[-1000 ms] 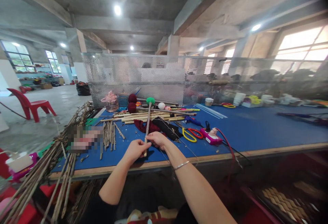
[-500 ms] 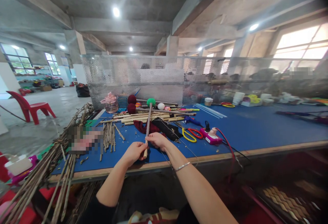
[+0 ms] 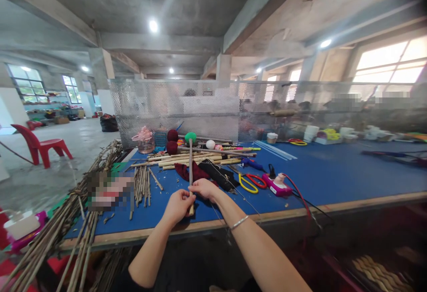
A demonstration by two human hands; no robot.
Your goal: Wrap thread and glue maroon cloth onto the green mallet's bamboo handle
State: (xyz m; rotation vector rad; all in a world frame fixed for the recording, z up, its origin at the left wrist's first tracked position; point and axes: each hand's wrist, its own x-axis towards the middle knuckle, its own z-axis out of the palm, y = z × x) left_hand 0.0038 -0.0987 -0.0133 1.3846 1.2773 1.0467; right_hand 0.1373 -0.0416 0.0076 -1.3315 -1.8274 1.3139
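A wooden stick (image 3: pixel 191 163) with a green ball (image 3: pixel 191 137) at its far end points away from me over the table. My left hand (image 3: pixel 179 205) pinches the stick close to its near end. Just above that, my right hand (image 3: pixel 204 189) has its fingers closed on the same stick. Beyond my hands lie a dark red cloth (image 3: pixel 185 172) and a black cloth (image 3: pixel 218 174). Behind the green ball is a heap of pale sticks (image 3: pixel 176 162), with dark red balls (image 3: pixel 172 148) and a white ball (image 3: pixel 210 144) beside it.
Yellow-and-red-handled scissors (image 3: pixel 248 184) and a pink power strip (image 3: pixel 276 185) lie to the right on the blue table (image 3: pixel 327 172). Short cut sticks (image 3: pixel 143 185) and a long bundle of branches (image 3: pixel 66 212) are at left. A perforated metal screen (image 3: pixel 173 100) stands behind.
The stick's green end has swung slightly left, and the stick stands more upright in view. Both hands keep their hold. My view has tilted up a little.
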